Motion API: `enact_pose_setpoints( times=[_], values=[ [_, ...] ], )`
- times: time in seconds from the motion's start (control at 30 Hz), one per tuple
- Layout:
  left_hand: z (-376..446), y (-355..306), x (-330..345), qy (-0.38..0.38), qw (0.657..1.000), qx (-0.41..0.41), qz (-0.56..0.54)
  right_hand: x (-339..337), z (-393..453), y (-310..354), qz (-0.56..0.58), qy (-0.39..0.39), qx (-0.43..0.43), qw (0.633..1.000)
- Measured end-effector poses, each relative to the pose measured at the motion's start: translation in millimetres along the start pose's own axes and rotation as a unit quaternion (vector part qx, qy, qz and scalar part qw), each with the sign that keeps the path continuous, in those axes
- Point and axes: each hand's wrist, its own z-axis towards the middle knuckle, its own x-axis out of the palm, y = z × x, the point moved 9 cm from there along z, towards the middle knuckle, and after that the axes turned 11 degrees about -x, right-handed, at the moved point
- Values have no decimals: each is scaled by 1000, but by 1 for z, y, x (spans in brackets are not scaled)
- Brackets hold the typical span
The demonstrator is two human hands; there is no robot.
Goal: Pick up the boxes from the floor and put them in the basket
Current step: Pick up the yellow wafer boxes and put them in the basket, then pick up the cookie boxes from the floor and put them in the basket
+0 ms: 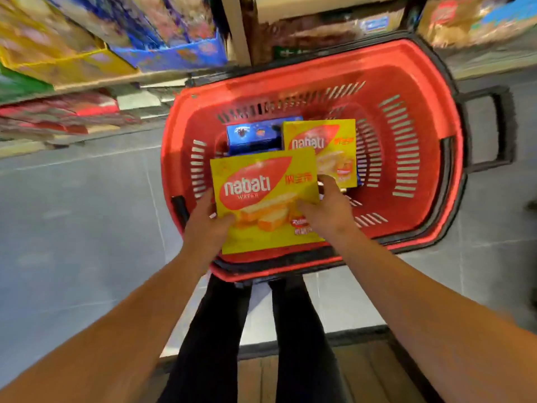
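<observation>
Fingers (327,181) of the right hand (328,209) curl over the right edge of a flat yellow cardboard wafer box with a red oval logo (261,199), thumb lying across its printed face; the left hand (207,221) grips the opposite edge the same way, thumb on the front and the other fingers hidden behind the box. Both bare forearms reach forward from the lower corners, with black-trousered legs (299,330) below them standing on a pale tiled floor (72,228).

Held face up and roughly level, the box sits over the near rim of a red plastic shopping basket with a black trim and slotted walls (421,82). Its long axis runs near to far, tilted slightly leftward at the far end, and the logo reads upright toward the person.

Deeper inside the basket lies a second yellow wafer box (328,141), face up, long axis also running near to far. Just beside it on the left, touching or nearly so, is a blue cardboard box (252,135) lying crosswise.

Beyond the basket a black handle (504,126) juts to the right, and blurred store shelves of coloured packages (101,39) stand at the far edge
</observation>
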Motion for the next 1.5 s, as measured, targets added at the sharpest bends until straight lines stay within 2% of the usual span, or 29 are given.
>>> enact_pose_setpoints(
  times=[0.1,0.23,0.33,0.47,0.7,0.9,1.17,1.4,1.5],
  values=[
    [64,4,3,-19,1000,9,-18,24,58,-15,-6,6,-10,1000],
    [117,9,4,-46,999,14,-13,65,105,-22,-11,58,-14,998],
    [128,14,5,-58,998,12,17,81,112,-20,-12,73,-11,997],
    [111,3,11,-39,997,38,58,68,87,-4,-41,45,-34,998],
    [19,-42,-15,-22,984,92,149,29,-8,48,-210,143,-66,965],
    [-81,-69,-31,-27,962,111,249,-17,-93,103,-284,141,-108,942],
    [-220,-52,-35,-63,975,85,197,-68,-180,150,-312,143,-202,917],
    [-321,-34,-60,-119,972,130,155,-53,-255,179,-390,185,-303,850],
    [-343,-22,-75,-129,972,120,154,-40,-266,192,-399,206,-328,831]
  ],
)
